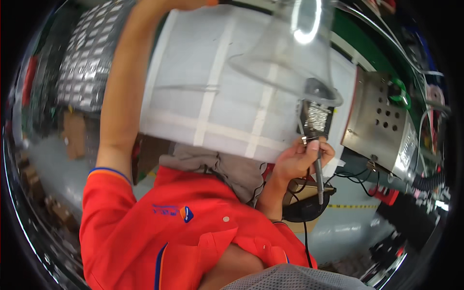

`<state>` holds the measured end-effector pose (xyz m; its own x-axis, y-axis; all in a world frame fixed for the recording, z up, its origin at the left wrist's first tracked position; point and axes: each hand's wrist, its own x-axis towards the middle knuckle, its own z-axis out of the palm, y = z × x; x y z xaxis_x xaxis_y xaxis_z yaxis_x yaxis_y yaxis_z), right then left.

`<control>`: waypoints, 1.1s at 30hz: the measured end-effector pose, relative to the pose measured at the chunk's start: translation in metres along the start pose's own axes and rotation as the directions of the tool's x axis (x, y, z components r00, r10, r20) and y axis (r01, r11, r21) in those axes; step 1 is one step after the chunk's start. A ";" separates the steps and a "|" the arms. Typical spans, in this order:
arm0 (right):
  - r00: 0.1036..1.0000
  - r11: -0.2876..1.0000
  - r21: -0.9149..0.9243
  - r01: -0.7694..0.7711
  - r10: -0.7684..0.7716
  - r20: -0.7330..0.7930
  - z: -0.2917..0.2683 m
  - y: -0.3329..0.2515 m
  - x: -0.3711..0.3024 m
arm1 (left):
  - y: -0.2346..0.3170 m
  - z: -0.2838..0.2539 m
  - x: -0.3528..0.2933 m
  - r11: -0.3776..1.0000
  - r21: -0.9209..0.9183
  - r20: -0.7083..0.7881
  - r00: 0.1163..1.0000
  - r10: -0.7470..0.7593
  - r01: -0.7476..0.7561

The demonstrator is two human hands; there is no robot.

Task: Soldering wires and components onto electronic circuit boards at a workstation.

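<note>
White taped worktop [183,65] separates hands [300,160], the right pinching a slender cylindrical tool [319,180].

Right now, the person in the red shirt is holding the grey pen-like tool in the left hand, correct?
Wrong hand: the head view shows the person in the red shirt holding the grey pen-like tool in the right hand.

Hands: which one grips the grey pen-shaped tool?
The right hand, lower in the picture, pinches the grey pen-shaped tool; the left hand is at the top edge, partly cut off, well away from it.
</note>
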<state>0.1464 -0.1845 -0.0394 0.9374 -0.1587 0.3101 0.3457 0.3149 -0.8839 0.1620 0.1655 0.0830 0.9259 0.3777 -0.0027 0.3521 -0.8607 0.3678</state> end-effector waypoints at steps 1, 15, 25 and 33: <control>1.000 1.000 0.015 -0.019 0.019 -0.005 0.002 -0.004 -0.003 | 0.001 -0.017 -0.050 0.988 -0.109 0.017 0.994 -0.107 0.109; 1.000 0.999 -0.044 0.010 -0.011 -0.019 -0.010 -0.005 -0.009 | 0.000 0.062 -0.170 0.904 -0.333 -0.398 0.909 0.123 -0.268; 1.000 0.999 -0.044 -0.014 0.013 -0.018 0.002 -0.004 -0.006 | -0.316 -0.035 -0.164 0.720 0.233 -0.653 0.654 -0.382 0.653; 1.000 0.997 -0.081 0.019 -0.017 0.024 0.000 -0.009 -0.011 | -0.203 -0.060 -0.207 0.805 -0.568 -0.535 0.668 -0.517 0.169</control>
<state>0.1327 -0.1859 -0.0347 0.9322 -0.1418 0.3330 0.3585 0.2349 -0.9035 -0.1090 0.2826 0.0648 0.3628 0.8803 0.3057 0.3622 -0.4355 0.8241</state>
